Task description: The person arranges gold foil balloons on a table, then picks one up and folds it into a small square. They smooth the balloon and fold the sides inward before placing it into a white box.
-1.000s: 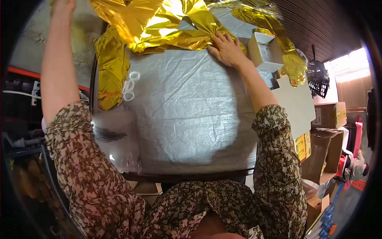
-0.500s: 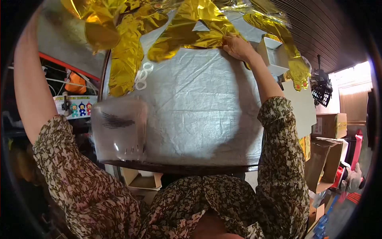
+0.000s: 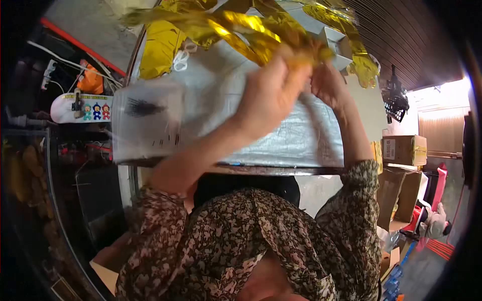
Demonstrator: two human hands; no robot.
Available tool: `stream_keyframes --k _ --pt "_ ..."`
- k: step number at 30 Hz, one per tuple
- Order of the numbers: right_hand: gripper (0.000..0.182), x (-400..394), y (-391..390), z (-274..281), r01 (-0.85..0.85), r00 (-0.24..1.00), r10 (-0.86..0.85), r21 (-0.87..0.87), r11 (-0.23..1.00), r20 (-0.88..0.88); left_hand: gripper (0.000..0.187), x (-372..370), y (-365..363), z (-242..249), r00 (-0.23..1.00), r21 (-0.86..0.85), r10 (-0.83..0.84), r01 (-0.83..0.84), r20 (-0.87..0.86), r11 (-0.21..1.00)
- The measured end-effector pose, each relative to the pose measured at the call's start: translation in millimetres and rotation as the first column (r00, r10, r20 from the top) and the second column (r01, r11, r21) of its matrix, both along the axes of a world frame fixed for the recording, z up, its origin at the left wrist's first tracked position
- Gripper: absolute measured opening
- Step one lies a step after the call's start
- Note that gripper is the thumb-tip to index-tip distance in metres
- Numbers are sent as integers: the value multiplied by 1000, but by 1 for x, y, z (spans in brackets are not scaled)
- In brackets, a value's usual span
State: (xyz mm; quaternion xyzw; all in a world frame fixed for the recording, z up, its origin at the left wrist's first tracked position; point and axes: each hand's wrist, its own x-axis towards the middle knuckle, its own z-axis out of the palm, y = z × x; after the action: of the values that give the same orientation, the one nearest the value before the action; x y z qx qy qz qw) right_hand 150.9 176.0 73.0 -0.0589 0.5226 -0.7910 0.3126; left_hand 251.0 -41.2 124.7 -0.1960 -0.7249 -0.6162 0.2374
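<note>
A flat gold foil balloon (image 3: 251,22) is stretched above the far side of the table, blurred by motion, with its near end bunched at my hands. My left hand (image 3: 271,95) has crossed to the right and its fingers are closed around the foil. Close beside it, my right hand (image 3: 329,85) pinches the same bunched end, its fingertips partly hidden. Another gold foil piece (image 3: 160,47) lies at the table's far left, with white ribbon loops (image 3: 181,59) near it. A white open box (image 3: 337,47) stands just behind my right hand.
A silvery sheet (image 3: 216,105) covers the table. At its near left lies a clear plastic container (image 3: 145,120) with dark thin marks or pieces. More gold foil (image 3: 364,70) hangs at the far right. Cardboard boxes (image 3: 404,150) are stacked on the right.
My left hand has swung from the far left to beside my right hand. The foil has been lifted and gathered there. My right hand has moved slightly right and nearer.
</note>
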Motion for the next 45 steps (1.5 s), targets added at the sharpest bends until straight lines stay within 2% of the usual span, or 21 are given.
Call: stream_keyframes --k 4,6,7,8,11,12,14,16,18,20,21,24,26,30,33,35,36,39,41,43,45 --pt "90 45 35 -15 49 964 -58 41 998 261 28 53 62 -98 980 -136 -147 165 135 977" --pt "89 55 43 -22 -44 975 2 186 982 222 43 75 76 -117 938 -279 -252 315 238 907" --pt "86 57 46 -26 -39 990 -22 429 902 137 46 86 78 -121 880 -270 -362 445 307 854" --pt "84 64 50 -30 -39 999 39 548 836 12 69 97 76 -126 904 -421 -382 426 189 801" --pt "80 85 37 -16 -18 992 89 617 787 -85 76 113 60 -94 867 -613 -406 493 287 618" --pt "77 88 36 -22 47 963 130 616 786 -238 61 101 47 -81 812 -507 -518 577 270 640" --pt "61 104 16 -11 179 895 108 570 802 -433 43 81 12 -20 677 -421 -354 702 645 574" --pt "41 102 20 -20 435 818 225 826 359 -529 33 43 -30 -66 961 -710 -40 229 272 666" --pt "27 91 27 -45 555 749 183 754 351 -637 28 14 -77 -87 949 -755 287 -94 129 649" --pt "23 78 31 -60 633 651 183 660 404 -736 29 -3 -110 -114 926 -780 204 -377 -317 499" --pt "25 75 24 -46 632 667 268 718 291 -695 29 3 -119 -121 928 -778 201 -374 -315 505" --pt "27 48 24 -51 686 627 260 679 261 -734 27 36 -126 -118 944 -886 199 -319 -264 336" --pt "28 35 23 -47 649 682 231 720 245 -694 27 64 -127 -89 971 -950 224 8 82 313" --pt "33 23 26 -52 631 661 322 734 251 -678 27 72 -139 -71 944 -889 259 69 206 453" --pt "60 57 1 -33 696 647 500 713 -81 -576 33 47 -144 -90 949 -853 299 -76 97 517" --pt "72 62 8 -64 879 245 598 435 197 -764 46 36 -132 -117 976 -827 171 -203 -132 525" --pt "72 74 -1 -64 806 286 597 525 274 -750 58 41 -123 -107 981 -913 191 -58 22 404" --pt "67 96 -13 -73 701 350 728 681 214 -589 60 44 -122 -127 982 -929 147 58 119 366" --pt "66 97 -10 -82 611 422 704 753 244 -571 53 43 -135 -125 990 -905 134 -16 46 425" --pt "66 95 -11 -77 592 412 712 761 265 -568 41 24 -157 -114 983 -692 80 58 165 719" --pt "67 96 -14 -73 562 460 703 791 242 -542 29 2 -202 -112 969 -651 242 -209 -40 729"
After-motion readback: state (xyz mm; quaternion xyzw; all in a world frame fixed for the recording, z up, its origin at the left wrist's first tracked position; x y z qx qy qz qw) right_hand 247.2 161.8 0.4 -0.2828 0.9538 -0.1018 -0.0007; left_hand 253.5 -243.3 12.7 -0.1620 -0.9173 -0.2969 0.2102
